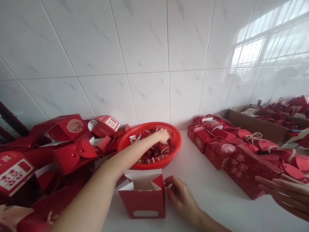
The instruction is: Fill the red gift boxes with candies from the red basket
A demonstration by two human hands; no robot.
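Note:
My left hand (163,136) reaches into a red plastic basket (178,145) full of small wrapped candies (159,158). Its fingers are curled down among the wrappers, so whatever they grip is hidden. Directly in front of me a red paper gift box (145,201) stands upright with its top flaps apart and its pale inside showing. Beside the box's right side is my right hand (180,196), fingers loosely bent and apart with nothing visible between them; the fingertips are very near or touching the box edge.
Folded red gift boxes (72,154) are heaped on the left. Closed red boxes (217,151) with cord handles stand in rows on the right, another person's hand (287,193) beside them. Behind those is a cardboard carton (256,127). A tiled wall (149,96) backs the white table (188,170).

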